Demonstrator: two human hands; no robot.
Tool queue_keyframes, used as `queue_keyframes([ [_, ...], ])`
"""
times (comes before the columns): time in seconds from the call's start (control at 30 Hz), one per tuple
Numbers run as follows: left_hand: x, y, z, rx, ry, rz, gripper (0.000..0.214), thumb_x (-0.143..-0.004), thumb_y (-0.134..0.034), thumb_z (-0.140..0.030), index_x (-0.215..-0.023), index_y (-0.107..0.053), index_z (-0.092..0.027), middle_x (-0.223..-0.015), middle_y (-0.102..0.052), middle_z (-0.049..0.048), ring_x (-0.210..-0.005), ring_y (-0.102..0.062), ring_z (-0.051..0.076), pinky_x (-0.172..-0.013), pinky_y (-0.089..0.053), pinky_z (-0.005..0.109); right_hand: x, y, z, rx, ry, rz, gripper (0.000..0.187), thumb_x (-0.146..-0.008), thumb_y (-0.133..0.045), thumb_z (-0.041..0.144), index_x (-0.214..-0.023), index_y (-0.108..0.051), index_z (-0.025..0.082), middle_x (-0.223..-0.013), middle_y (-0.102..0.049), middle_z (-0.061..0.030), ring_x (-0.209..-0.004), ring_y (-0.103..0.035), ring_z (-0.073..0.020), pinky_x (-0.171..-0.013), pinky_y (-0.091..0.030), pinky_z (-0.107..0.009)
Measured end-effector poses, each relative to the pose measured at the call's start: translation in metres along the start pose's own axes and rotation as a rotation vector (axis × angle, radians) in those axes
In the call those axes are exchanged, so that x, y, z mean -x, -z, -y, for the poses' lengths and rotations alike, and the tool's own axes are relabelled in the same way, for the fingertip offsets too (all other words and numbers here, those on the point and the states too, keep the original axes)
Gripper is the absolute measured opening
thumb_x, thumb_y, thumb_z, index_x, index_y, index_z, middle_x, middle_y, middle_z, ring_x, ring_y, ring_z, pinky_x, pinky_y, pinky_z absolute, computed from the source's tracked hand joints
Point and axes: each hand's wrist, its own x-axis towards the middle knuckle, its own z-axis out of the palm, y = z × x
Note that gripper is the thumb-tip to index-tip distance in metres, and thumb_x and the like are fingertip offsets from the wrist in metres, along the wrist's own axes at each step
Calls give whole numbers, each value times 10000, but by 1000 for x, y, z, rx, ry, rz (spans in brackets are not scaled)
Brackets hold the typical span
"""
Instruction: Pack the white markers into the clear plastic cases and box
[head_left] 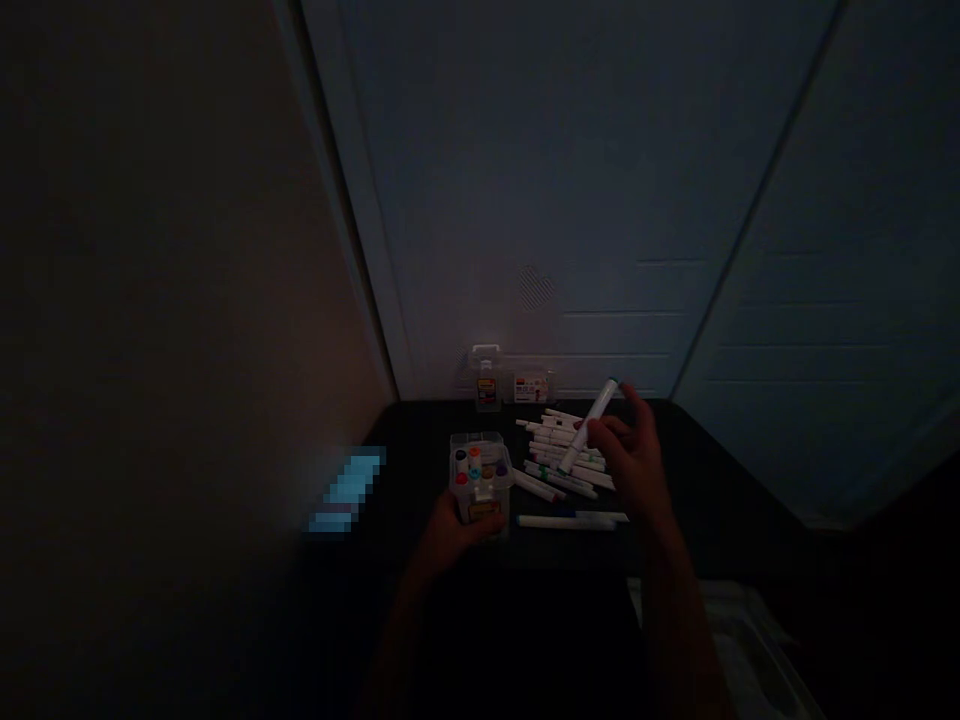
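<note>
Holding a pen (589,427) in the head view, the right hand (634,450) is pinching it, fingers closed along its upper half. The pen is slanting in the air by a pile of pens (555,440). The left hand (452,530) is wrapping around the low part of a box (501,500), and colored ends (475,457) are poking up inside it. The pen is looking light, stiff and smooth, so it may be a bit slippery; its middle should be a good place to grip. The box is looking like thin, hard plastic that could crack, and its lower sides should be good to hold.

The black worktop (697,480) is carrying all these pens. A small tub (487,385) and a case (531,388) are standing at the back by a pale wall (465,180). A bright, blurry patch (349,490) is glowing on the left, and a clear bin (757,640) is sitting low on the right. The whole room is looking very dark.
</note>
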Motion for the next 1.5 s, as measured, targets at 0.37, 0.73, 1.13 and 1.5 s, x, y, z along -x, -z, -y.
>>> queue_keyframes([
  [0.37,3,-1,-7,-12,-58,91,637,-548,-987,-363,-1097,-735,-159,-1090,-821,122,-1010,-780,338,-906,-623,442,23,-46,25,-171,17,28,953,-810,-808,329,-1607,-285,297,-936,-810,-26,-897,-783,-249,-907,-609,-451],
  [0.73,3,-1,-6,-16,-46,76,657,-548,-997,-343,-1123,-731,-174,-1115,-819,114,-1058,-770,345,-951,-611,451,26,-64,14,-221,-30,-111,627,-804,-847,409,-1293,-475,284,-804,-770,31,-759,-758,-186,-784,-606,-341],
  [1.13,1,0,-4,-16,-49,80,701,-546,-1003,-388,-1142,-720,-150,-1136,-815,138,-1055,-776,349,-951,-611,460,4,-44,-2,-768,-336,-101,213,-773,-870,295,-903,-714,230,-961,-756,-20,-878,-728,-137,-714,-649,-224],
  [1.5,1,1,-1,-12,-27,25,765,-495,-1022,-370,-1156,-709,-146,-1138,-809,152,-1062,-768,364,-957,-602,476,31,-69,24,-331,26,-44,929,-790,-871,288,-1559,-354,348,-1039,-775,6,-879,-794,-193,-873,-636,-359],
])
